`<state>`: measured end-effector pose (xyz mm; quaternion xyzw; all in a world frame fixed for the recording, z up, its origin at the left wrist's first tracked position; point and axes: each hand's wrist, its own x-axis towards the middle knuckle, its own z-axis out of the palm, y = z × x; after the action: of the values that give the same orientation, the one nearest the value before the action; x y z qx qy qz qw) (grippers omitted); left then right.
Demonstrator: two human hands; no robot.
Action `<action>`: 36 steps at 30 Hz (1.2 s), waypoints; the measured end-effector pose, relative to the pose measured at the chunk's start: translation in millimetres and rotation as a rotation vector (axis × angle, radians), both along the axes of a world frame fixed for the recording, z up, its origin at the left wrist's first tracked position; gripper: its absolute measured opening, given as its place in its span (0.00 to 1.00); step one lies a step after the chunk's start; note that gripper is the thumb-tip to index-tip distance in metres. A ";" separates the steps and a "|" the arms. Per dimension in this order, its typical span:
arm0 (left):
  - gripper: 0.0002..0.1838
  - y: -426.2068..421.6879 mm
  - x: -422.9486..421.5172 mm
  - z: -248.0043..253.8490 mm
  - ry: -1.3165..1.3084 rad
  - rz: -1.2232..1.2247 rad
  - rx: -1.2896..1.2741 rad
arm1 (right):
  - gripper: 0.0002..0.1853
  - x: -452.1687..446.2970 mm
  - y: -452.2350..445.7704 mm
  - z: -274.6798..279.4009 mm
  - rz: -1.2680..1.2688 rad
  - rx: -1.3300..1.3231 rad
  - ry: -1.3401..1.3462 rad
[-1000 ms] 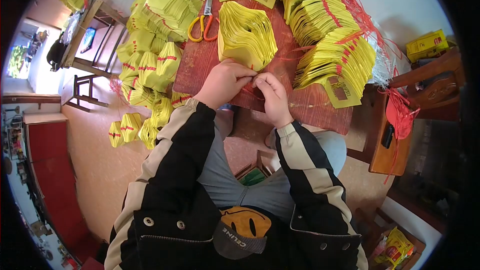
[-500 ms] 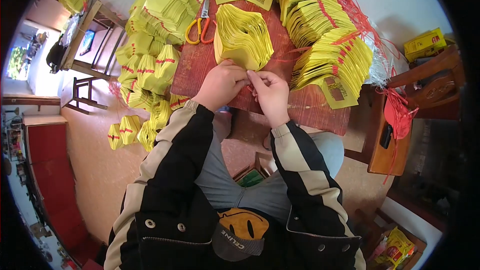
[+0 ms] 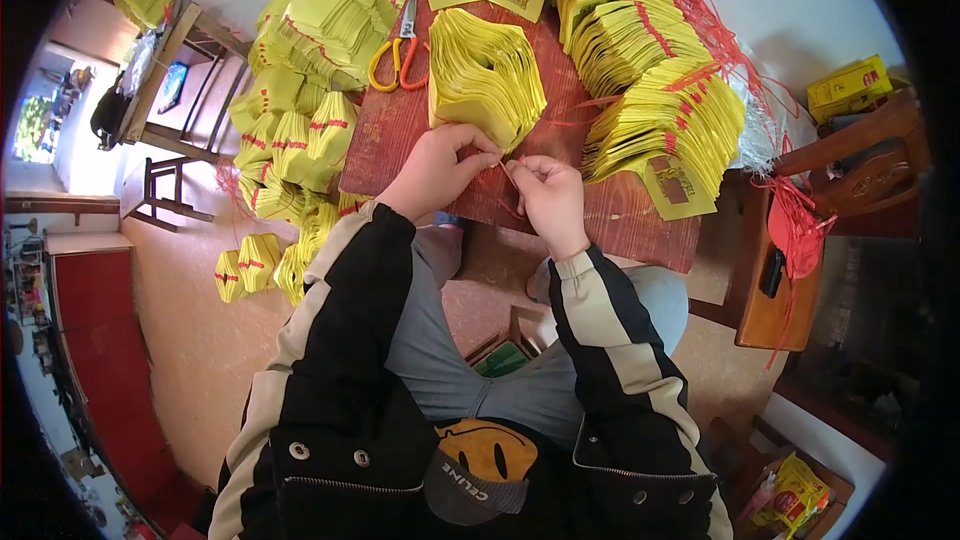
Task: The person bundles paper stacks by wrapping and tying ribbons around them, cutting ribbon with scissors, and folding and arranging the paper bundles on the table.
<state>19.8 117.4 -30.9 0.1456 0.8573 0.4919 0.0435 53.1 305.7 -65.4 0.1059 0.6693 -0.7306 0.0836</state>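
A stack of folded yellow paper (image 3: 488, 70) stands fanned on the dark red wooden table (image 3: 395, 140). Just in front of its near end, my left hand (image 3: 445, 168) pinches thumb against forefinger. Close beside it, my right hand (image 3: 552, 198) is closed with its fingertips together. A thin red string (image 3: 520, 206) shows by my right fingers and seems to run between both pinches, though most of it is hidden. Scissors (image 3: 402, 52) with orange and yellow handles lie left of the stack.
Rows of yellow paper bundles (image 3: 665, 110) with red bands cover the table's right side, with loose red strings (image 3: 715, 25) behind. More tied bundles (image 3: 320, 40) are piled to the left, some on the floor. A wooden chair (image 3: 860, 170) stands at the right.
My hands have moved slightly apart and a little down from the stack. My right hand has shifted right, and the left forefinger now arches into a pinch.
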 end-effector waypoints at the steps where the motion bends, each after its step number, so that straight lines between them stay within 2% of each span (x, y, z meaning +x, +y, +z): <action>1: 0.07 -0.1 0.5 2.4 -0.038 0.012 -0.024 | 0.08 -0.3 -0.3 -0.4 0.002 -0.002 -0.001; 7: 0.08 -0.3 -0.4 -3.5 -0.168 0.038 0.031 | 0.07 3.8 -2.3 -3.6 0.002 0.206 0.096; 9: 0.09 -0.8 -1.9 -10.3 -0.180 0.049 0.087 | 0.07 7.5 -4.0 2.0 0.037 0.424 0.358; 10: 0.10 -1.8 -2.5 -13.6 -0.204 0.036 0.155 | 0.07 6.2 -3.7 7.0 0.036 0.424 0.356; 12: 0.11 -3.1 -2.3 -15.8 -0.230 0.023 0.222 | 0.14 0.3 -4.2 16.0 0.091 0.486 0.685; 16: 0.11 -5.5 -0.7 -13.9 -0.085 -0.032 0.167 | 0.17 -4.3 -5.7 11.3 0.157 0.680 0.651; 18: 0.11 -6.6 -0.3 -15.7 -0.057 -0.052 0.122 | 0.15 -7.1 -4.9 9.3 0.179 0.885 0.729; 24: 0.12 -7.6 -0.8 -17.0 -0.199 -0.061 0.292 | 0.11 -20.8 10.0 1.5 0.231 0.924 0.938; 27: 0.11 -5.3 -0.7 -20.2 -0.298 -0.068 0.403 | 0.08 -18.1 6.7 -2.0 0.202 0.881 0.903; 30: 0.11 -2.5 0.4 -20.3 -0.265 -0.022 0.477 | 0.07 -20.1 2.7 -4.5 0.136 0.862 0.931; 36: 0.10 12.1 7.1 -16.2 0.011 0.197 0.283 | 0.07 -18.4 -3.0 -4.7 0.102 0.795 0.941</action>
<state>26.9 129.5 -47.1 0.0682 0.7897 0.6089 -0.0306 34.7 302.7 -70.1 -0.2368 0.8597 -0.3889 -0.2314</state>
